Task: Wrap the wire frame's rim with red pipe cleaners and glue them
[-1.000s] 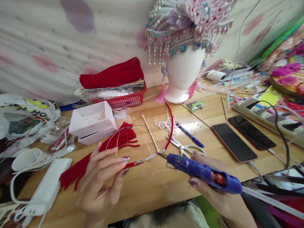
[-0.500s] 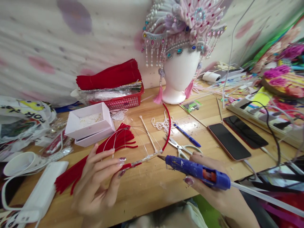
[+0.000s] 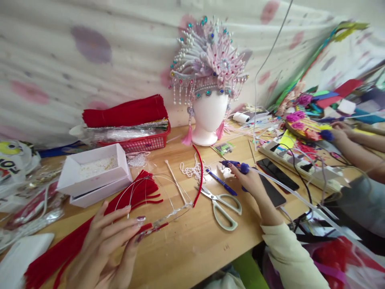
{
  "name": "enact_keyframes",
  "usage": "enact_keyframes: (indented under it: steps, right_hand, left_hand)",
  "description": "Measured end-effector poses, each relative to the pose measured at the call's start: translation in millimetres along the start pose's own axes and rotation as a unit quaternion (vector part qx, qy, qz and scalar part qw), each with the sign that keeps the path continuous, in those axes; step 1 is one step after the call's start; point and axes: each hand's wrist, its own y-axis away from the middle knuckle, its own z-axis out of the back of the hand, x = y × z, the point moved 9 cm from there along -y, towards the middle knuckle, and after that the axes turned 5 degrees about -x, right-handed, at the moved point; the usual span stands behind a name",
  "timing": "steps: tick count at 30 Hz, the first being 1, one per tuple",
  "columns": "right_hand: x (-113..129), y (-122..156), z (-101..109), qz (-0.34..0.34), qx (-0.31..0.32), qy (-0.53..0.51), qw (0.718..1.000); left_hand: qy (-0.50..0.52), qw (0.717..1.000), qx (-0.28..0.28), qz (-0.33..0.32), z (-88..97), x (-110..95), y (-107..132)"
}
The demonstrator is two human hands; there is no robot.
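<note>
My left hand (image 3: 104, 245) pinches the red-wrapped end of a thin wire frame (image 3: 162, 192) between thumb and fingertips, low at the front of the wooden table (image 3: 192, 241). The frame's silver loops arch over a pile of red pipe cleaners (image 3: 132, 194). My right hand (image 3: 249, 182) is stretched out over the table, closed round a blue glue gun (image 3: 233, 165) that rests near a blue pen (image 3: 221, 182). A clear glue stick (image 3: 288, 190) trails back from the gun. Scissors (image 3: 222, 204) lie between my two hands.
A beaded pink headdress on a white mannequin head (image 3: 209, 116) stands at the back. A red basket (image 3: 141, 142), a white box of beads (image 3: 96, 172), pearl strings (image 3: 192, 170), phones (image 3: 276, 174) and a power strip (image 3: 303, 164) crowd the table. Another person's hands (image 3: 343, 134) work at the right.
My right hand has carried the glue gun away from the wire frame, up and right toward the pen. The view has tilted up and pulled back. My left hand still holds the frame.
</note>
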Motion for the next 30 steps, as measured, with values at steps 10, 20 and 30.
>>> enact_keyframes:
  steps: [10,20,30]
  right_hand:
    - [-1.6,43.7,30.0,-0.002,-0.046,0.12,0.992]
    - [131.0,31.1,-36.8,0.131,0.11,0.216,0.961]
    - [146.2,-30.7,-102.1,0.148,0.135,0.15,0.968]
  left_hand:
    - [0.023,0.999,-0.01,-0.04,0.1,-5.8,-5.1]
    - [0.018,0.997,0.0,-0.074,1.3,-15.8,-14.7]
    - [0.007,0.998,-0.011,-0.06,11.5,-8.6,-11.9]
